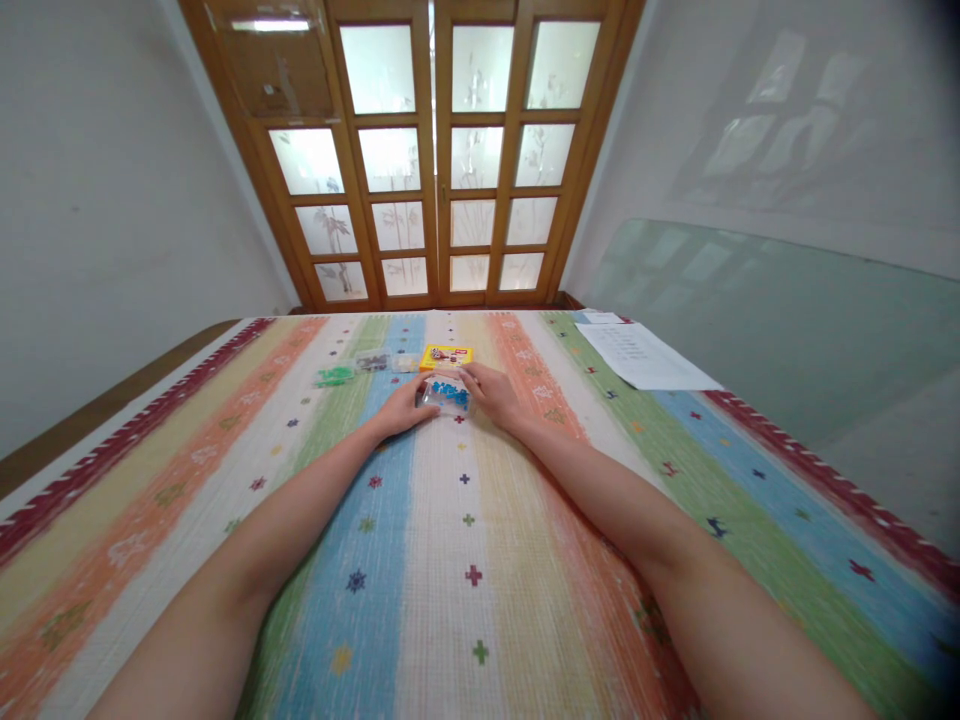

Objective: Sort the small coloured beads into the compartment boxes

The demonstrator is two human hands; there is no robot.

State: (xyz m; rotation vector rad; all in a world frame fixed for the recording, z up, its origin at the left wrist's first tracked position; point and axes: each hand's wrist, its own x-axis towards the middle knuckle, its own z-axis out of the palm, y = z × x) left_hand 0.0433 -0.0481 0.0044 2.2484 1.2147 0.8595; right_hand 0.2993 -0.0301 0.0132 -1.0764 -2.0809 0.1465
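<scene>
A clear plastic bag of small blue pieces is between my two hands, low over the striped tablecloth. My left hand grips its left side, the thumb toward me and the fingers behind. At the bag's upper right edge, the closed fingers of my right hand hold on. Just beyond the bag lies a small yellow box with a picture printed on it. To its left are a clear packet of pale pieces, a packet of dark pieces and some bright green pieces.
A striped, patterned tablecloth covers the long table. Printed white paper sheets lie at the far right, near a greenish glass panel by the wall. Wooden doors with glass panes stand beyond the far edge.
</scene>
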